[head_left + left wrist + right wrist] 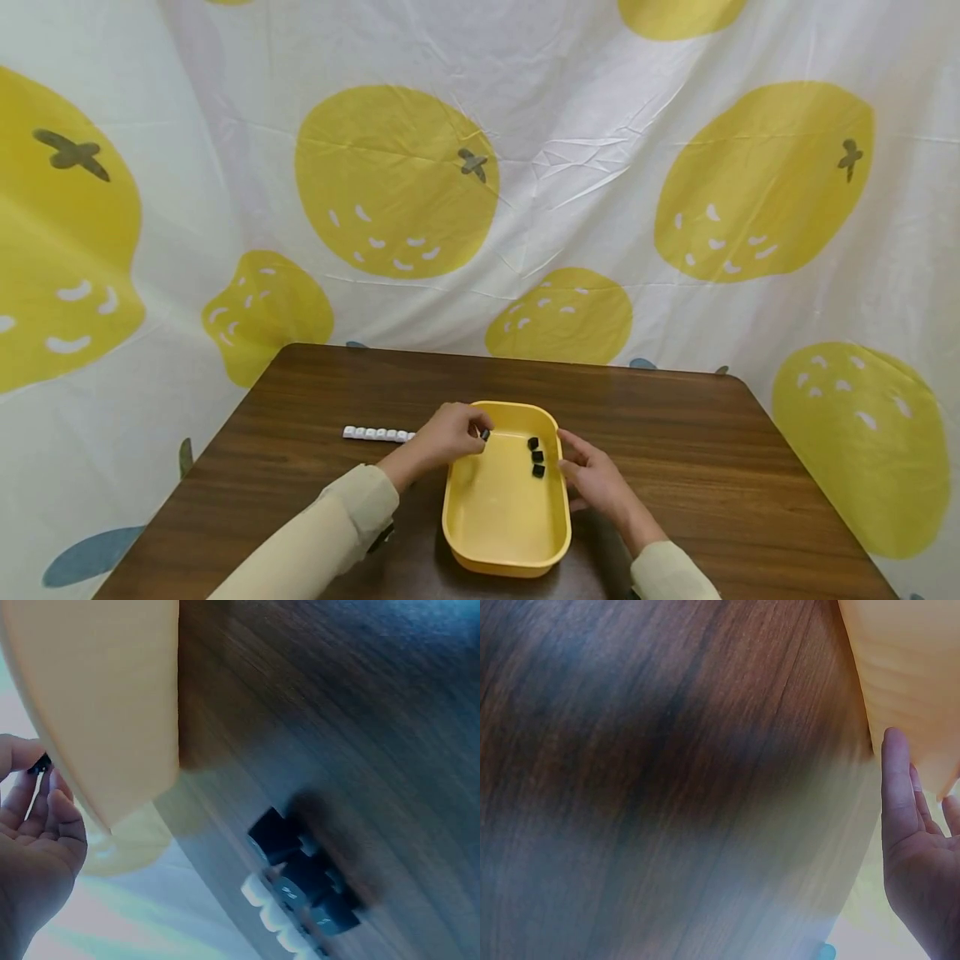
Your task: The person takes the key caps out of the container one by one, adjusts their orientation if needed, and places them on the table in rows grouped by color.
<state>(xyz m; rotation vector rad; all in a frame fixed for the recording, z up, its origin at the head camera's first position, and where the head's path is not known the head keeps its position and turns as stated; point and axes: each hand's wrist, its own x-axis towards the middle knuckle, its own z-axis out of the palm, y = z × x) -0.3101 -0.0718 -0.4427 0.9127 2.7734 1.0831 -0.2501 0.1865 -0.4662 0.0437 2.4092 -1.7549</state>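
A yellow tray [504, 533] stands lengthwise on the table in the head view. My left hand [453, 433] reaches over its left rim and pinches a black keycap [485, 434] between thumb and fingertips. That keycap [41, 764] shows small and dark in the left wrist view. Inside the tray, three black keycaps [537, 457] lie in a short line near the right wall. My right hand [597, 483] rests against the outside of that wall, its fingers extended along it. In the right wrist view, straight fingers [897, 784] lie at the tray's side.
A row of white keycaps [375, 434] lies left of the tray, partly hidden by my left arm. In the left wrist view, several black keycaps [304, 879] sit beside white ones [256, 891]. A lemon-patterned cloth [570, 217] hangs behind the brown wooden table [720, 467].
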